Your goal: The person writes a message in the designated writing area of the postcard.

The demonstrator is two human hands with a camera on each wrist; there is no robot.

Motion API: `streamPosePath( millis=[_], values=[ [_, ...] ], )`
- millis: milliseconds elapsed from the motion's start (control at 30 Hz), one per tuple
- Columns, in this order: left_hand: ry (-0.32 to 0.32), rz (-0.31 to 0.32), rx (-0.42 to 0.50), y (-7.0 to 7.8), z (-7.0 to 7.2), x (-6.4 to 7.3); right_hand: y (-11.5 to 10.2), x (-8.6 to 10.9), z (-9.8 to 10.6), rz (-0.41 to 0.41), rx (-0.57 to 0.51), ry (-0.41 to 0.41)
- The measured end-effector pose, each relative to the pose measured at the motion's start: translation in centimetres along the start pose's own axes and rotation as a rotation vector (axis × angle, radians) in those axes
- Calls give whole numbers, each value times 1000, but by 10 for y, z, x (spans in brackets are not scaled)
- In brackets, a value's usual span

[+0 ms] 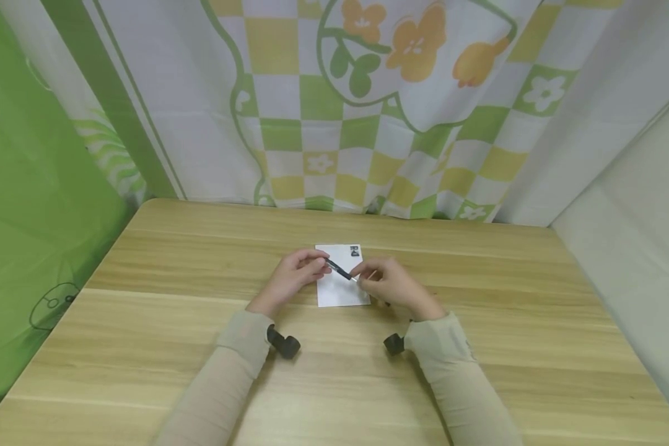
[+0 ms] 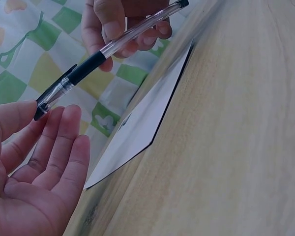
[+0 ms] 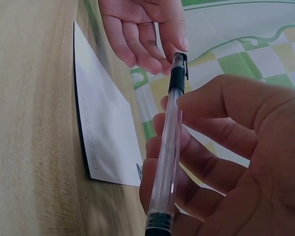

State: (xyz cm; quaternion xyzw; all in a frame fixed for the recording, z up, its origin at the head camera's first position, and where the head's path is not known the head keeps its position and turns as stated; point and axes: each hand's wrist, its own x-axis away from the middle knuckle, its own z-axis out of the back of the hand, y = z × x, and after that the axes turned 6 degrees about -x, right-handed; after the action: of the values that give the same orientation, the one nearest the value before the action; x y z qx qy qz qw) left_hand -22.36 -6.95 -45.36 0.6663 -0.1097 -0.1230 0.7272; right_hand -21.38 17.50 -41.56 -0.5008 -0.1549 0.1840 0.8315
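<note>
Over the table, a pen point(image 1: 338, 269) with a clear barrel, a black grip and a black clip is held between both hands. My left hand point(image 1: 294, 275) pinches its clip end between thumb and forefinger, the other fingers loosely bent below. My right hand point(image 1: 391, 284) holds the clear barrel point(image 3: 168, 152) between thumb and fingers. Beneath the pen lies a flat white envelope point(image 1: 340, 296) with a small dark printed stamp point(image 1: 354, 251) at its far right corner. In the right wrist view, a row of small printed boxes point(image 3: 90, 140) shows along one edge of it.
The wooden table point(image 1: 323, 384) reaches back to a checked, flowered curtain point(image 1: 323, 124). Green cloth point(image 1: 33, 186) hangs at the left and a pale wall point(image 1: 635, 204) stands at the right. Black wrist cameras point(image 1: 287, 345) sit at both cuffs.
</note>
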Motion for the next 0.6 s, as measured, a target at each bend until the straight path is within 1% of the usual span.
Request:
streamPosePath(
  millis=[167,300,400,600],
  values=[
    [13,1,19,0,0,1,0,0,-1,-3,-30,-12],
    [26,24,54,2,0,1,0,-1,-2,-7,-41,-18],
    [38,39,79,2,1,1,0,-1,-3,-5,-49,-14],
    [68,42,117,2,3,1,2,-2,-3,6,-72,6]
  ],
)
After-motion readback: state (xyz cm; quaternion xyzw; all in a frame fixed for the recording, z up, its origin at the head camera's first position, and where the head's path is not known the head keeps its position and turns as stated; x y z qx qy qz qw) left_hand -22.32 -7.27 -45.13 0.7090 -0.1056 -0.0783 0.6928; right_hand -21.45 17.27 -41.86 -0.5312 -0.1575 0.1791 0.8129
